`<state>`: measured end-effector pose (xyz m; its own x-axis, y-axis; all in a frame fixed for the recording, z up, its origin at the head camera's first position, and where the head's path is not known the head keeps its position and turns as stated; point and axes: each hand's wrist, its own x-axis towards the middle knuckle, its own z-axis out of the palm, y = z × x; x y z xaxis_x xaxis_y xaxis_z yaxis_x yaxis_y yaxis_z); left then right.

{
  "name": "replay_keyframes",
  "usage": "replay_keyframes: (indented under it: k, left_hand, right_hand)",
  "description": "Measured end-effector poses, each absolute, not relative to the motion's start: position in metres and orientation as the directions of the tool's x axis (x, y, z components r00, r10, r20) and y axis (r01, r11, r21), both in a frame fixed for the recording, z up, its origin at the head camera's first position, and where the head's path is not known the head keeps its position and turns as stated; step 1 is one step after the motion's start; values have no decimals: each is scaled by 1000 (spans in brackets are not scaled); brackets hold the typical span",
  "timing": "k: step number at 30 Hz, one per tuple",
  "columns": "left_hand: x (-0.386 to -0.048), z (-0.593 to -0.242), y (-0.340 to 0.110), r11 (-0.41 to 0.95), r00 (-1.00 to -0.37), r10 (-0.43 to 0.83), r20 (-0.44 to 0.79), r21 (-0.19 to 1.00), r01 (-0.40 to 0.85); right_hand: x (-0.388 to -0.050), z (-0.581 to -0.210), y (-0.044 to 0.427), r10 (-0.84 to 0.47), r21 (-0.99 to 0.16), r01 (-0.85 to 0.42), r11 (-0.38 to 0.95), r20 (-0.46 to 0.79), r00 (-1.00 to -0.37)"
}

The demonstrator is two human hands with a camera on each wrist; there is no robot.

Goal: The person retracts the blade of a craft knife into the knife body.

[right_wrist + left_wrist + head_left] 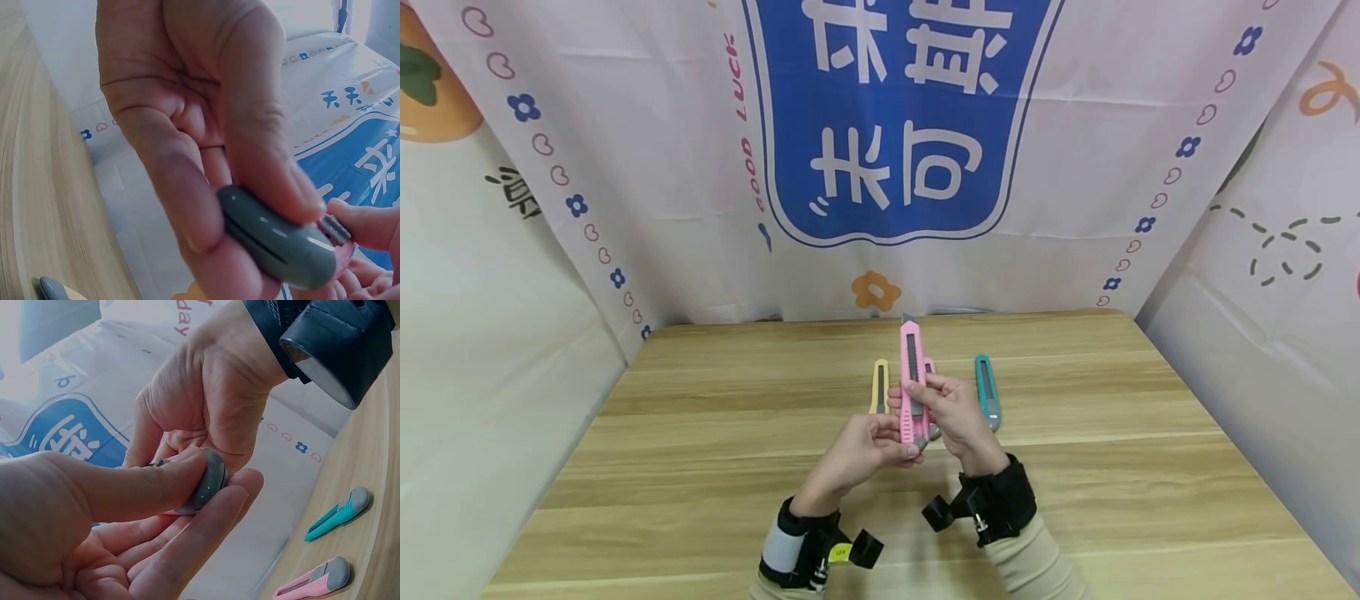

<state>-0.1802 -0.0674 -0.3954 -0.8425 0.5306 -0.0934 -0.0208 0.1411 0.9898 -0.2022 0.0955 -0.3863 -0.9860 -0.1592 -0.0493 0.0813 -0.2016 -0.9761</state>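
A pink utility knife (911,358) with a grey end cap (281,244) is held upright above the table, its dark blade tip (910,317) showing at the top. My left hand (861,454) pinches the capped lower end between thumb and fingers. Higher on the same knife, my right hand (957,417) grips the body, its thumb on the front. The right wrist view has the right thumb (369,225) against the metal slider (334,230). Behind the held knife, a second pink utility knife (315,578) lies on the table, partly hidden in the head view.
On the wooden table (700,433), a yellow utility knife (881,383) lies left of the held one and a teal utility knife (987,392) lies to the right. A printed white cloth (700,250) hangs behind the table's far edge, with more cloth at both sides.
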Motion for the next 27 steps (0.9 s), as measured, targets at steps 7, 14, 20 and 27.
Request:
replay_keyframes:
  k: [7,14,20,27]
  left_hand:
    - [-180,-397,-67,139,-847,524,-94,990,-24]
    - [-180,-395,-67,140,-856,506,-108,989,-42]
    - [-182,-396,-67,128,-867,482,-127,989,-74]
    - [-183,-397,-64,135,-864,486,-128,988,-70]
  right_hand:
    - [-203,-387,97,-169,-979,80,-189,-48,-985]
    - [-202,-387,97,-173,-977,81,-197,-46,-984]
    - [-202,-385,97,-163,-975,87,-205,-54,-985]
    - [-201,-383,100,-138,-975,75,-207,-47,-989]
